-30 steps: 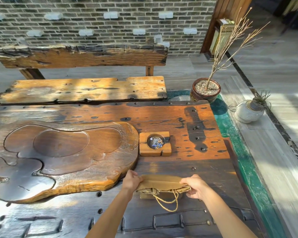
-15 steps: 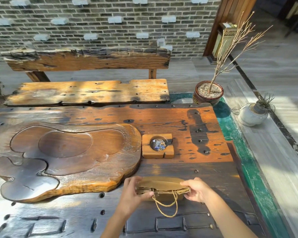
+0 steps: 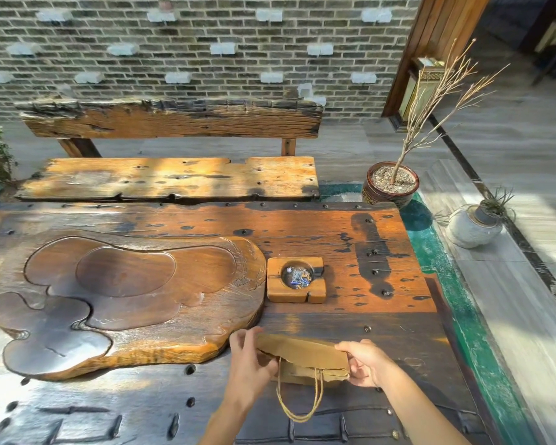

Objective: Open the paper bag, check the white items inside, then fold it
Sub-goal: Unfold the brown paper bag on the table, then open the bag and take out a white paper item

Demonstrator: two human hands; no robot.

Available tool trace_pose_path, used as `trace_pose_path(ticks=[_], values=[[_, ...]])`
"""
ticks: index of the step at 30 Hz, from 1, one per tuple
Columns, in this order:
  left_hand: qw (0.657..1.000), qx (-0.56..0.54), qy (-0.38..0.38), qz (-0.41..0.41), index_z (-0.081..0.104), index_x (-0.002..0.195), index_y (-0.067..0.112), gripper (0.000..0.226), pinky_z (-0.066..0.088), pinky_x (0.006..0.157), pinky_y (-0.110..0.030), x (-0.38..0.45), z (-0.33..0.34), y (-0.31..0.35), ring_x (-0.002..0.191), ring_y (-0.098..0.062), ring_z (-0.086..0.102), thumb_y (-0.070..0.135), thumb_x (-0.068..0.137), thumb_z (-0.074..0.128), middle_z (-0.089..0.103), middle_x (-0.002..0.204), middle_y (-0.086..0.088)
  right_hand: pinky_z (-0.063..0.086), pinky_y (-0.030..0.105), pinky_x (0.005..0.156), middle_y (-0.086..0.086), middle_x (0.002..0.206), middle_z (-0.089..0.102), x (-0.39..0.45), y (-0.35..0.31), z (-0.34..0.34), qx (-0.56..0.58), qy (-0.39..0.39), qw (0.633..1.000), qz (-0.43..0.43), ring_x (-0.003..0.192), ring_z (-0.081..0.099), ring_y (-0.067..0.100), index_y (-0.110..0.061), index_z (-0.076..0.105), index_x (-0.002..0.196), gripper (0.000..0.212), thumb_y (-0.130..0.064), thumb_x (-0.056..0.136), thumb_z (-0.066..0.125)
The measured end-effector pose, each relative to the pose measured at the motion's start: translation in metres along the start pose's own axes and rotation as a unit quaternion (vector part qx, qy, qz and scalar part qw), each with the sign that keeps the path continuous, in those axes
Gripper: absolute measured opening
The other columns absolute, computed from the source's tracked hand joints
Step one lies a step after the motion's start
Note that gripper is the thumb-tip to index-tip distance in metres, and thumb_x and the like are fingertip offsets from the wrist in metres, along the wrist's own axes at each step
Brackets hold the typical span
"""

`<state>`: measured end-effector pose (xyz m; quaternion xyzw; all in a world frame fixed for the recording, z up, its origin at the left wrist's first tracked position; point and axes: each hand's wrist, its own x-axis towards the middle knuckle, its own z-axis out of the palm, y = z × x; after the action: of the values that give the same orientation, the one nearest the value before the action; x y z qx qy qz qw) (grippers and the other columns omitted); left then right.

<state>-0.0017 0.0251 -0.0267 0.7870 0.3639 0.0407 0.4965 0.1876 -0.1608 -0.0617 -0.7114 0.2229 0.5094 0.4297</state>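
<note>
A brown paper bag (image 3: pixel 304 354) lies on the dark wooden table (image 3: pixel 382 316) near its front edge, its upper part folded down toward me. A twine handle (image 3: pixel 297 398) loops out below the fold. My left hand (image 3: pixel 249 364) grips the bag's left end, fingers curled over the fold. The bag's right end is pinched in my right hand (image 3: pixel 365 362). No white items show; the bag's inside is hidden.
A carved wooden tea tray (image 3: pixel 116 297) fills the table's left half, its edge just left of my left hand. A square wooden ashtray (image 3: pixel 296 284) sits beyond the bag. A bench (image 3: pixel 174 178) stands behind the table; two plant pots (image 3: pixel 390 184) (image 3: pixel 474 226) are at the right.
My left hand has slid from the bag's top left corner down over its left end. The folded flap now lies further toward me. The view has tilted slightly.
</note>
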Motion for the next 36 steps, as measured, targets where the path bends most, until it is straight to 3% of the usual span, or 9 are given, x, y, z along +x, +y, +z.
trace_pose_path(ticks=[3,6,9,12,15,23,28,33,36], values=[[0.999,-0.008,0.032,-0.011,0.041,0.124,0.027,0.061,0.05,0.078,-0.013,-0.001,0.0,0.0,0.08,-0.012,0.058,-0.006,0.077,0.063,0.03,0.117,-0.001,0.056,0.029,0.057,0.008,0.053,0.068,0.001,0.0,0.001,-0.008,0.003,1.0,0.003,0.033,0.046,0.012,-0.005,0.047,0.126,0.058,-0.023,0.079,0.076],[0.998,-0.025,0.046,-0.032,0.041,0.128,0.022,0.064,0.053,0.075,-0.022,0.003,0.002,-0.002,0.074,-0.015,0.051,-0.01,0.075,0.061,0.043,0.106,-0.006,0.057,0.028,0.055,0.009,0.058,0.071,0.0,0.0,0.002,-0.002,0.008,1.0,0.001,0.032,0.045,0.01,-0.006,0.046,0.126,0.055,-0.02,0.082,0.075],[0.997,-0.013,0.054,-0.05,0.043,0.13,0.017,0.063,0.058,0.074,-0.033,0.008,0.005,-0.005,0.077,-0.02,0.062,-0.004,0.075,0.066,0.06,0.096,-0.007,0.057,0.028,0.053,0.01,0.057,0.071,-0.001,0.001,0.003,-0.004,-0.002,1.0,0.005,0.032,0.045,0.01,-0.006,0.045,0.128,0.054,-0.018,0.083,0.073],[0.996,-0.003,0.07,-0.048,0.047,0.125,0.016,0.047,0.058,0.077,-0.039,0.011,0.008,-0.007,0.083,-0.019,0.066,0.001,0.083,0.064,0.068,0.095,-0.004,0.058,0.029,0.055,0.011,0.06,0.073,-0.001,0.003,0.003,-0.004,-0.009,1.0,0.005,0.034,0.047,0.011,-0.007,0.045,0.129,0.055,-0.017,0.082,0.073],[0.994,-0.007,0.105,-0.043,0.057,0.113,0.011,0.026,0.05,0.068,-0.026,0.012,0.007,-0.004,0.079,-0.015,0.065,0.0,0.089,0.061,0.07,0.093,-0.006,0.057,0.029,0.057,0.01,0.063,0.071,-0.003,0.007,0.0,-0.008,-0.019,1.0,-0.005,0.035,0.049,0.012,-0.006,0.047,0.127,0.056,-0.022,0.081,0.074],[0.995,-0.032,0.086,-0.046,0.067,0.083,0.012,0.009,0.062,0.062,-0.045,0.019,0.0,0.003,0.056,-0.018,0.072,0.016,0.09,0.07,0.073,0.068,-0.006,0.055,0.032,0.065,0.013,0.078,0.068,-0.03,0.007,-0.008,-0.008,0.028,0.997,-0.069,0.061,0.062,0.024,-0.009,0.055,0.102,0.039,-0.047,0.095,0.054],[0.996,0.062,0.067,-0.006,0.064,0.072,0.017,0.024,0.057,0.062,-0.033,0.023,-0.005,0.014,0.058,-0.009,0.067,0.031,0.092,0.066,0.071,0.066,0.004,0.037,0.024,0.049,0.005,0.059,0.061,-0.056,0.011,-0.018,-0.109,0.095,0.972,-0.187,0.049,0.053,0.016,-0.002,0.062,0.089,0.03,-0.025,0.101,0.047],[0.994,0.102,0.04,0.016,0.065,0.069,0.011,0.034,0.053,0.063,-0.039,0.028,-0.006,0.019,0.058,-0.021,0.065,0.036,0.093,0.063,0.069,0.059,-0.003,0.042,0.021,0.052,0.011,0.074,0.073,-0.121,0.007,-0.02,-0.215,-0.082,0.941,-0.248,0.06,0.063,0.013,-0.01,0.069,0.068,0.027,-0.012,0.089,0.052],[0.992,0.117,0.036,0.025,0.065,0.069,0.009,0.034,0.051,0.065,-0.039,0.028,-0.007,0.022,0.062,-0.024,0.065,0.034,0.093,0.063,0.068,0.059,-0.004,0.053,0.022,0.065,0.007,0.09,0.078,-0.144,0.001,-0.012,-0.318,-0.188,0.903,-0.219,0.078,0.071,0.013,-0.014,0.079,0.08,0.024,-0.025,0.08,0.057]])
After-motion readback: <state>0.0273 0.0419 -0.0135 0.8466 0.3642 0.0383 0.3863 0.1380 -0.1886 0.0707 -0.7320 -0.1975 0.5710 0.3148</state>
